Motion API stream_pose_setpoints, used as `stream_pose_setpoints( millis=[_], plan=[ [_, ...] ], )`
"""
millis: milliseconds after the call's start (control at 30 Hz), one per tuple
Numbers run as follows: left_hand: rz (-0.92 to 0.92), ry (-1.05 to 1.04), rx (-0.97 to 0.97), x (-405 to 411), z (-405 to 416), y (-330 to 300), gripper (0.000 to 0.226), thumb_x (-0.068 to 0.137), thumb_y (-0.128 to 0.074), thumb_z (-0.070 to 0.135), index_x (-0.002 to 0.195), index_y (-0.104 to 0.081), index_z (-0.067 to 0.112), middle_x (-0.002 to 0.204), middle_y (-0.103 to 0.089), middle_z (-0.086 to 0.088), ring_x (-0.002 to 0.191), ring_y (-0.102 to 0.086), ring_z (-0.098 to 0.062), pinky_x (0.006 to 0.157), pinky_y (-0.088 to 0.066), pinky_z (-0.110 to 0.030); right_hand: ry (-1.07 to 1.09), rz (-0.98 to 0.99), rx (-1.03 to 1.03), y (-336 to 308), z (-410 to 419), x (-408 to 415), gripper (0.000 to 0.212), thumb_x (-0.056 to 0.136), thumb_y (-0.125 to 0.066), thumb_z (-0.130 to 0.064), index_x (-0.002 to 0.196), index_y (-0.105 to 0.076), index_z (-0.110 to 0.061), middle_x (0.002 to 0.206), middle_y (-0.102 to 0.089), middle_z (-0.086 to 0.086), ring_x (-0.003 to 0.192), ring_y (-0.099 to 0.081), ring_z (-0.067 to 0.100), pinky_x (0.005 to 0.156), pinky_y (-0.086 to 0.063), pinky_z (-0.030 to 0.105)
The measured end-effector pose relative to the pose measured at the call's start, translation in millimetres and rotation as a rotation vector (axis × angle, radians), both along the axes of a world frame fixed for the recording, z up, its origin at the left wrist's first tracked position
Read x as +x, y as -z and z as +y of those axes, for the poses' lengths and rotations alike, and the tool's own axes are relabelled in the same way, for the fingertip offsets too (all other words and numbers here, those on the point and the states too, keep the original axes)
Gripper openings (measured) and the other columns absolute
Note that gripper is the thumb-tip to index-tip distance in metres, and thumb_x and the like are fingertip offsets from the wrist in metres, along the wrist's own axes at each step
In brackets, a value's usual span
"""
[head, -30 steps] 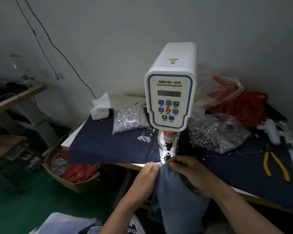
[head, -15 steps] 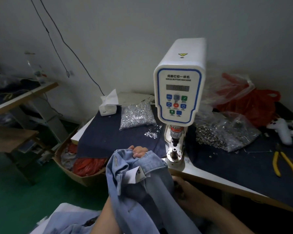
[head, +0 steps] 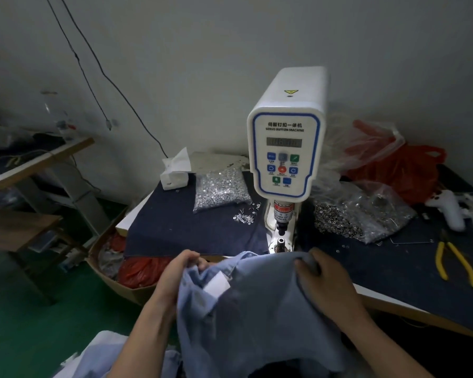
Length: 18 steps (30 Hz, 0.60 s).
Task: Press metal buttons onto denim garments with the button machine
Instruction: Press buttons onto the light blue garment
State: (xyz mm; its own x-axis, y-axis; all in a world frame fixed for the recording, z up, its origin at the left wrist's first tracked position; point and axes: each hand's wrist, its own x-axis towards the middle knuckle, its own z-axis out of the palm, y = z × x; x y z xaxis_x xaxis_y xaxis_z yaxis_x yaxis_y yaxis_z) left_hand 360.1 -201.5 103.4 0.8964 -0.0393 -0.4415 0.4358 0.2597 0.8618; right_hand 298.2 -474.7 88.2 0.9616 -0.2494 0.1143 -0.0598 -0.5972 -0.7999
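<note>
Behind, two clear bags [head: 221, 190] [head: 363, 211] hold metal buttons beside the button machine [head: 286, 148]; left hand [head: 178, 271] and right hand [head: 325, 276] each clutch the denim garment [head: 257, 315], fingers curled.

The denim garment [head: 260, 309] ran off the bottom edge. It hid the left hand [head: 175, 271] fingertips. The button machine [head: 284, 148] display was unreadable.
</note>
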Motion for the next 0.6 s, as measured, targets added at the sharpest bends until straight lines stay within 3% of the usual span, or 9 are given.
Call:
stream_pose_setpoints(
  millis=[100, 167, 200, 267, 333, 400, 467, 533, 600],
  plan=[
    [-0.054, 0.329, 0.2, -4, -9, 12, 0.069, 0.106, -0.034, 0.06, 0.09, -0.069, 0.002, 0.091, -0.075, -0.026, 0.092, -0.069, -0.036, 0.096, -0.05, -0.041, -0.03, 0.021, -0.095, -18, 27, -3, 0.026, 0.095, -0.062, -0.036, 0.075, -0.047, -0.028, 0.069, -0.054, -0.012, 0.073, -0.056, 0.015, 0.065, -0.033, 0.031],
    [0.002, 0.623, 0.274, -14, -25, 12, 0.099, 0.094, -0.016, 0.087, 0.119, -0.076, 0.011, 0.115, -0.077, -0.02, 0.116, -0.071, -0.031, 0.11, -0.045, -0.042, -0.158, 0.003, -0.046, -25, 54, -9, 0.01, 0.097, -0.059, -0.037, 0.092, -0.058, -0.028, 0.083, -0.062, -0.013, 0.082, -0.06, 0.005, 0.071, -0.039, 0.029],
    [0.039, 0.685, 0.231, -17, -29, 14, 0.101, 0.092, -0.015, 0.09, 0.122, -0.077, 0.015, 0.12, -0.076, -0.016, 0.12, -0.069, -0.029, 0.111, -0.044, -0.042, -0.271, -0.011, -0.004, -26, 67, -14, 0.008, 0.098, -0.059, -0.034, 0.101, -0.061, -0.028, 0.092, -0.064, -0.014, 0.088, -0.06, -0.001, 0.076, -0.043, 0.027],
    [0.124, 0.628, 0.042, -23, -38, 14, 0.076, 0.096, -0.044, 0.079, 0.104, -0.081, 0.012, 0.107, -0.078, -0.014, 0.105, -0.074, -0.028, 0.099, -0.053, -0.04, -0.534, -0.03, -0.066, -25, 86, -26, 0.025, 0.097, -0.055, -0.034, 0.121, -0.058, -0.028, 0.117, -0.061, -0.013, 0.107, -0.052, -0.002, 0.093, -0.037, 0.009],
    [0.137, 0.576, -0.071, -24, -35, 23, 0.037, 0.082, -0.08, 0.036, 0.098, -0.075, 0.003, 0.093, -0.075, -0.02, 0.087, -0.073, -0.031, 0.081, -0.058, -0.037, -0.7, -0.023, -0.136, -22, 80, -31, 0.03, 0.096, -0.052, -0.037, 0.124, -0.06, -0.03, 0.121, -0.064, -0.012, 0.113, -0.047, -0.005, 0.09, -0.021, -0.008],
    [0.063, 0.493, -0.123, -22, -22, 28, 0.046, 0.073, -0.075, 0.005, 0.118, -0.068, -0.003, 0.11, -0.07, -0.031, 0.096, -0.07, -0.039, 0.084, -0.059, -0.042, -0.62, 0.027, 0.034, -29, 58, -29, 0.023, 0.096, -0.052, -0.035, 0.113, -0.069, -0.039, 0.101, -0.073, -0.017, 0.099, -0.059, -0.013, 0.095, -0.037, 0.0],
    [-0.027, 0.479, -0.165, -20, -11, 23, 0.055, 0.077, -0.07, 0.0, 0.132, -0.066, -0.001, 0.128, -0.065, -0.034, 0.11, -0.067, -0.042, 0.093, -0.057, -0.046, -0.283, 0.006, 0.13, -19, 24, -13, 0.023, 0.098, -0.057, -0.022, 0.096, -0.073, -0.038, 0.088, -0.075, -0.019, 0.089, -0.069, -0.003, 0.092, -0.055, 0.028],
    [-0.067, 0.447, -0.211, -17, -4, 17, 0.055, 0.078, -0.067, -0.002, 0.133, -0.065, -0.001, 0.126, -0.066, -0.034, 0.107, -0.07, -0.042, 0.087, -0.06, -0.045, -0.158, 0.069, -0.086, -13, -3, -2, 0.024, 0.099, -0.059, -0.017, 0.107, -0.066, -0.039, 0.102, -0.07, -0.021, 0.102, -0.068, 0.004, 0.091, -0.052, 0.026],
    [-0.115, 0.418, -0.275, -10, -1, 11, 0.053, 0.075, -0.065, -0.005, 0.128, -0.068, -0.003, 0.12, -0.068, -0.034, 0.101, -0.072, -0.043, 0.083, -0.062, -0.046, -0.296, 0.257, -0.159, -3, -16, 2, 0.025, 0.1, -0.06, -0.025, 0.118, -0.059, -0.043, 0.112, -0.067, -0.022, 0.111, -0.065, 0.0, 0.088, -0.047, 0.012]
  ],
)
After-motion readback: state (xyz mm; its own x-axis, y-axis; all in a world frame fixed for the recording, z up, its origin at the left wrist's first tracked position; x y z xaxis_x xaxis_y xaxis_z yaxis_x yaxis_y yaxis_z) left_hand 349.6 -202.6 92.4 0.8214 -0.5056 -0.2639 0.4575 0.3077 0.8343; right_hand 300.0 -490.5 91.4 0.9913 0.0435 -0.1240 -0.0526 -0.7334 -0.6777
